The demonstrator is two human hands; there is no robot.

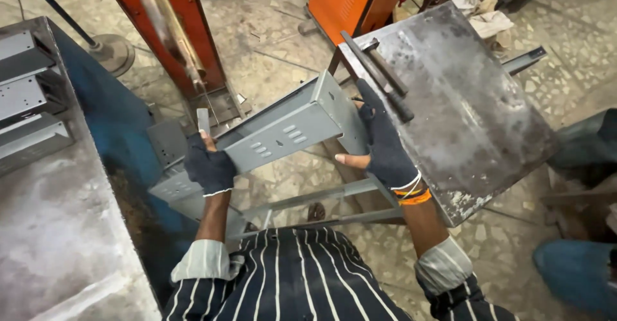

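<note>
Holding: you grip a grey sheet-metal channel [283, 131] with slotted holes, raised between both hands.
Left hand [209, 167]: your gloved fingers clamped on its lower end.
Right hand [384, 146]: your fingers clamped on its upper end.
Beyond your right fingers: hammer [379, 77] lying on the steel bench [475, 122].

A scuffed steel work table [475, 134] is standing just right of the right hand [385, 147], two dark metal bars [379, 77] lying on its near corner. Left of the left hand [209, 167], a grey bench [58, 231] is carrying folded grey metal channels [26, 96].
</note>
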